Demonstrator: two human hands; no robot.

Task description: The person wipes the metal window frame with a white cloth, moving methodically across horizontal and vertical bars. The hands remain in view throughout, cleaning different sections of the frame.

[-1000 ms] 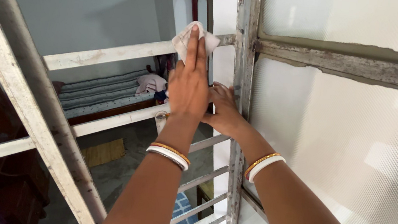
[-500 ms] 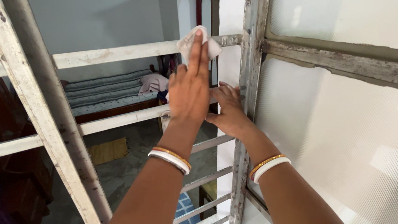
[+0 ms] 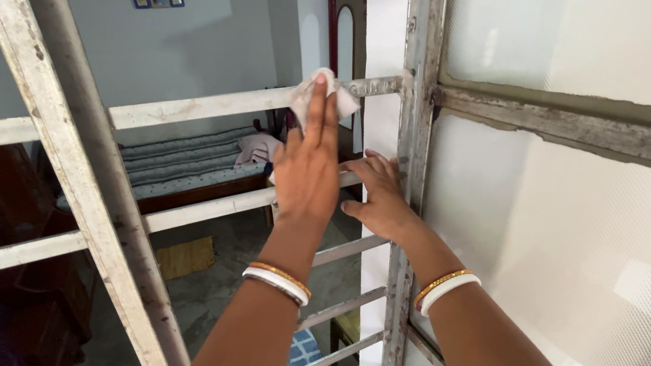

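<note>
Two bare hands are raised to a worn, white-painted window grille. The left hand (image 3: 307, 174) is held flat with fingers (image 3: 317, 107) stretched upward and nearly straight; its fingertips press a crumpled white cloth (image 3: 323, 97) against a horizontal grille bar (image 3: 211, 107). The cloth is not enclosed in a fist: it sits pinned between the extended fingers and the bar, bunched just above and to either side of the fingertips, near where the bar meets the vertical frame post (image 3: 411, 160).

The right hand (image 3: 380, 198) lies just beside the left, lower and to its right. Its fingers are spread and lightly curled, resting on the next bar down (image 3: 206, 208) and against the edge of the post; it holds nothing that can be seen.

Each wrist carries a white bangle paired with a thin gold-and-red one (image 3: 277, 278) (image 3: 445, 286).

To the right of the post, frosted textured glass (image 3: 583, 239) fills the pane, under a chipped crossbar (image 3: 580, 127). Through the grille, a bed with striped bedding (image 3: 179, 158) stands against a pale wall, with a small yellow mat (image 3: 182, 256) on the floor
</note>
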